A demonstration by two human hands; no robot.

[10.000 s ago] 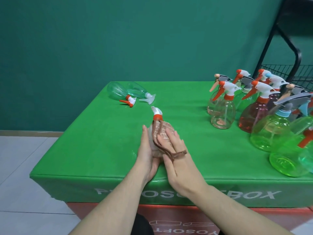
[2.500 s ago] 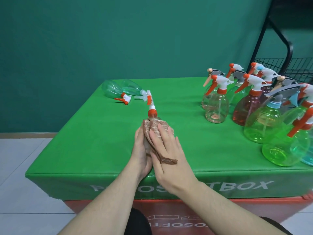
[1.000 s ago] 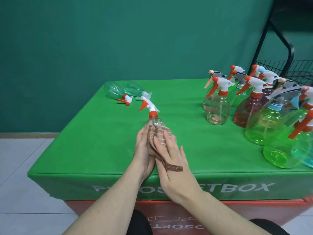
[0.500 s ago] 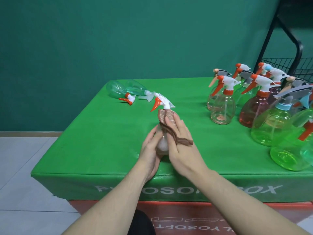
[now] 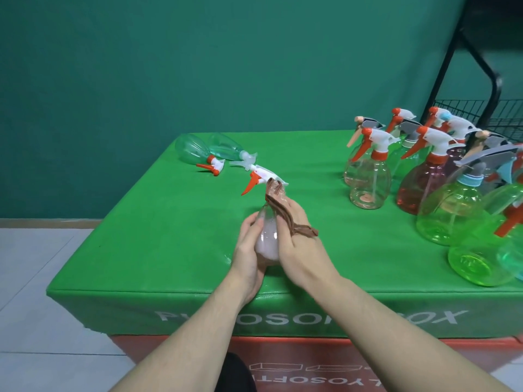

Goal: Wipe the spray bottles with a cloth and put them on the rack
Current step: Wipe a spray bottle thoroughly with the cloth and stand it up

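A clear spray bottle [image 5: 266, 236] with a white head and orange trigger is held tilted away from me over the near middle of the green table [image 5: 158, 230]. My left hand [image 5: 249, 244] grips its base from the left. My right hand [image 5: 294, 239] presses a brown cloth [image 5: 278, 203] onto the bottle's neck and shoulder, with the cloth's tail hanging over my knuckles. Two clear greenish bottles [image 5: 203, 149] lie on their sides at the far left. The black wire rack [image 5: 495, 111] stands beyond the table's far right corner.
Several upright spray bottles, clear [image 5: 368, 182], pink [image 5: 418, 188] and green [image 5: 450, 213], crowd the right side of the table. A green wall is behind. A white tiled floor [image 5: 28, 278] lies to the left. A red box sits under the table cover.
The cloth has slid from the bottle's body up to its neck. The bottle has turned, so its orange trigger now points left. The clear body shows between my hands.
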